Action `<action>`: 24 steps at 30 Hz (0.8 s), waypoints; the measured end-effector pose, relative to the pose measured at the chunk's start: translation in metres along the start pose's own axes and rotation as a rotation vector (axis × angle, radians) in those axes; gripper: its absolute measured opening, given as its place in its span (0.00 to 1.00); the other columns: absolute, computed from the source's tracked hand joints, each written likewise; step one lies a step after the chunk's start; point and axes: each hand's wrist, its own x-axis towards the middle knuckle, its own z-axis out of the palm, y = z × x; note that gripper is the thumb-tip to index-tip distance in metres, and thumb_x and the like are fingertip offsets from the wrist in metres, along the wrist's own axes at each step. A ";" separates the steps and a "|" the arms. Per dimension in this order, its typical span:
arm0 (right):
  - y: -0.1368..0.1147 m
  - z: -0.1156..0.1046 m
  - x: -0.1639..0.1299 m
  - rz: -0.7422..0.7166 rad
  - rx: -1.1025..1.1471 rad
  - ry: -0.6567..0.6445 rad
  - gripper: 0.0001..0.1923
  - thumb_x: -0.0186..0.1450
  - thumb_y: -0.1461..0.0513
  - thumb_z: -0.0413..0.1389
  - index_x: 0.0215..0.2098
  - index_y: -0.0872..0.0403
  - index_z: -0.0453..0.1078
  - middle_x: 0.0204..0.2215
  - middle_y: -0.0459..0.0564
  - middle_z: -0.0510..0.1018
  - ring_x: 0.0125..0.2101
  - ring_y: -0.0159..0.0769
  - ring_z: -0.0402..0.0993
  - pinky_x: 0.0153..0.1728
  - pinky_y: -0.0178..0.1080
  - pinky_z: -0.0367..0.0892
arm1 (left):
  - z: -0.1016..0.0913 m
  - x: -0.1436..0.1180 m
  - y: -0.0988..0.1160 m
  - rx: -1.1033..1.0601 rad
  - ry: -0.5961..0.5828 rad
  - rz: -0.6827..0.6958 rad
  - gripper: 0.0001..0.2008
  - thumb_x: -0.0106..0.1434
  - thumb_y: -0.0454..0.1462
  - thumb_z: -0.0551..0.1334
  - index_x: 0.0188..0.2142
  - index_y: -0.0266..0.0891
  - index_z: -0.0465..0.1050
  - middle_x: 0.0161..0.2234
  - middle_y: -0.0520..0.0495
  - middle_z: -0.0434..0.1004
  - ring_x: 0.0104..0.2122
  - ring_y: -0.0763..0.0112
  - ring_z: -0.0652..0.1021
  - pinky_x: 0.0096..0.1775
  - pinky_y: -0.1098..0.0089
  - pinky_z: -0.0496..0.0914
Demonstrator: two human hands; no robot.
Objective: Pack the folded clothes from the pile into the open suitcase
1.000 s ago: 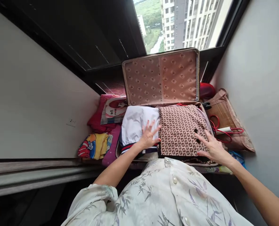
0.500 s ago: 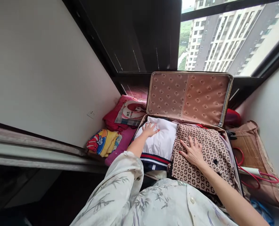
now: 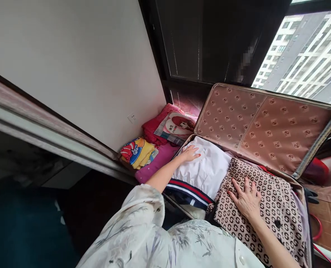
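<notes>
An open suitcase [image 3: 316,149] lies on a ledge by the window, its patterned pink lid propped up. Inside, a folded white garment [image 3: 210,169] with red and navy stripes lies on the left and a brown patterned garment [image 3: 277,204] with dark buttons on the right. My left hand [image 3: 190,153] rests flat on the far left corner of the white garment. My right hand [image 3: 246,199] lies flat, fingers spread, on the brown patterned garment.
Left of the suitcase lie a red cloth [image 3: 157,124], a printed bag with a cartoon figure [image 3: 176,128], a yellow cartoon cloth [image 3: 137,152] and a magenta cloth [image 3: 160,160]. A white wall with a socket [image 3: 132,118] stands left. A brown woven bag [image 3: 329,216] with red handles sits right.
The view has swung left. My left hand slid from the white garment's near edge to its far left corner. My right hand moved from the patterned garment's right side to its left-middle.
</notes>
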 end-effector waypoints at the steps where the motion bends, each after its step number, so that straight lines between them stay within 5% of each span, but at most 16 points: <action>1: -0.001 -0.001 0.000 0.003 0.003 -0.006 0.35 0.72 0.46 0.48 0.75 0.32 0.48 0.74 0.56 0.53 0.70 0.71 0.48 0.58 0.70 0.54 | 0.003 -0.019 -0.008 0.012 0.042 -0.001 0.33 0.72 0.56 0.52 0.71 0.48 0.62 0.73 0.40 0.54 0.71 0.46 0.57 0.68 0.43 0.53; 6: -0.001 -0.003 -0.002 0.005 0.026 0.000 0.35 0.72 0.46 0.47 0.75 0.34 0.49 0.76 0.57 0.47 0.71 0.71 0.47 0.59 0.70 0.53 | 0.052 -0.105 -0.036 -0.006 0.155 -0.067 0.37 0.72 0.54 0.55 0.74 0.43 0.53 0.75 0.35 0.46 0.73 0.48 0.53 0.69 0.44 0.51; 10: 0.003 0.003 -0.005 0.001 0.026 0.028 0.35 0.72 0.45 0.44 0.75 0.35 0.49 0.76 0.56 0.47 0.71 0.70 0.45 0.60 0.70 0.52 | 0.073 -0.116 -0.035 -0.083 0.244 -0.085 0.36 0.72 0.52 0.57 0.74 0.47 0.54 0.76 0.37 0.45 0.73 0.50 0.54 0.69 0.47 0.53; 16: 0.002 0.013 -0.006 0.150 -0.056 -0.106 0.38 0.69 0.40 0.37 0.71 0.40 0.62 0.74 0.57 0.51 0.71 0.65 0.48 0.62 0.65 0.52 | 0.049 -0.121 -0.050 -0.307 0.176 0.115 0.36 0.62 0.49 0.69 0.68 0.44 0.67 0.72 0.34 0.55 0.69 0.42 0.61 0.67 0.43 0.58; 20: -0.018 0.008 -0.010 0.359 -0.100 -0.228 0.40 0.69 0.39 0.34 0.73 0.40 0.58 0.74 0.55 0.51 0.71 0.60 0.48 0.65 0.62 0.50 | 0.026 -0.118 -0.102 -0.831 0.380 0.278 0.17 0.67 0.49 0.65 0.48 0.42 0.82 0.56 0.37 0.76 0.55 0.54 0.78 0.58 0.54 0.72; 22: -0.030 0.005 -0.011 0.429 -0.096 -0.262 0.40 0.69 0.39 0.33 0.74 0.40 0.56 0.74 0.54 0.49 0.72 0.60 0.47 0.66 0.62 0.49 | 0.012 -0.100 -0.138 -1.180 0.500 0.102 0.17 0.69 0.50 0.63 0.45 0.40 0.80 0.49 0.38 0.79 0.48 0.60 0.81 0.51 0.59 0.76; 24: -0.040 0.003 -0.013 0.496 -0.085 -0.271 0.41 0.69 0.39 0.32 0.74 0.40 0.56 0.75 0.54 0.49 0.72 0.60 0.47 0.66 0.62 0.48 | -0.001 -0.072 -0.178 -1.510 0.543 -0.253 0.16 0.69 0.49 0.64 0.46 0.40 0.77 0.47 0.40 0.79 0.43 0.65 0.81 0.47 0.64 0.77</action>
